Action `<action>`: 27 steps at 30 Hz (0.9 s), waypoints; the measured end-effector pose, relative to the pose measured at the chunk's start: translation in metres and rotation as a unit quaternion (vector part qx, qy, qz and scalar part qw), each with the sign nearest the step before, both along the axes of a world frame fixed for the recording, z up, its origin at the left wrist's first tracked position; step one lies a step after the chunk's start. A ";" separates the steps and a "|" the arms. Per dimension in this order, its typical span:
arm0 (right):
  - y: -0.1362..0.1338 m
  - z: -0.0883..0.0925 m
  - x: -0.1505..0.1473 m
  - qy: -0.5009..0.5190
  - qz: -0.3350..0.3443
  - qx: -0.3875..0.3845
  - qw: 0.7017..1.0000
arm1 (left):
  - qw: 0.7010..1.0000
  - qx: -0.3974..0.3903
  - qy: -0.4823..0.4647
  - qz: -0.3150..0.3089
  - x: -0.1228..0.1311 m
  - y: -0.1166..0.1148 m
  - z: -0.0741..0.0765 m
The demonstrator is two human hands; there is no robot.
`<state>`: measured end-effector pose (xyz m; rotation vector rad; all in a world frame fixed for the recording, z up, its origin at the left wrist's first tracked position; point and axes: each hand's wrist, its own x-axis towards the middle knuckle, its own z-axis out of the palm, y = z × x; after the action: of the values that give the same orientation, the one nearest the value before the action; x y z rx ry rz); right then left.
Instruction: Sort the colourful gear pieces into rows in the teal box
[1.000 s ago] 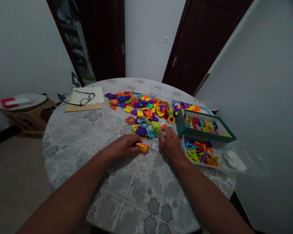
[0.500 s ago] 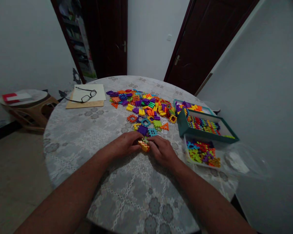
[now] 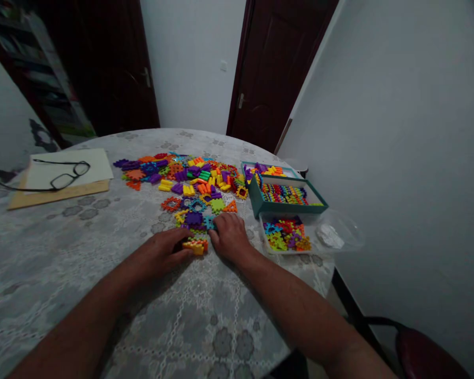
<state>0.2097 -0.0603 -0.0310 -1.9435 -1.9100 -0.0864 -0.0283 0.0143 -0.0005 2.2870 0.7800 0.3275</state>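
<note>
A small block of joined orange and yellow plastic pieces (image 3: 195,246) rests on the lace-patterned tablecloth (image 3: 102,242) between my hands. My left hand (image 3: 163,252) curls round its left side, fingertips on it. My right hand (image 3: 229,237) lies palm down just right of it, fingers bent over small pieces at the near edge of the pile; what they grip is hidden. A spread of loose coloured building pieces (image 3: 189,179) lies just beyond both hands.
A teal box (image 3: 284,197) of coloured pieces stands at the right, with a clear tray (image 3: 286,234) and a clear lid (image 3: 335,234) in front. Glasses (image 3: 65,176) lie on paper at the far left. Two dark doors stand behind. A chair (image 3: 418,352) shows at lower right.
The view has swung right. My right hand moved from the far right of the block onto it and now sits at its right side. My left hand stays on the block.
</note>
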 end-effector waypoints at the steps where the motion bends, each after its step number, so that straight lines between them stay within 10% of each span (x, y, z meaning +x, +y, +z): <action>1: 0.000 0.001 0.001 -0.002 -0.006 0.004 1.000 | 1.000 0.011 0.003 -0.001 0.000 0.000 0.000; 10: -0.011 0.010 0.007 0.141 0.070 0.112 0.981 | 1.000 0.007 0.010 -0.012 0.000 -0.002 0.003; 27: -0.025 0.017 0.005 0.221 0.197 -0.023 0.955 | 1.000 0.009 -0.018 -0.004 -0.001 -0.009 0.007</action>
<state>0.2143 -0.0852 -0.0144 -1.4128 -1.9473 0.4722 -0.0298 0.0053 0.0066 2.2946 0.7523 0.3721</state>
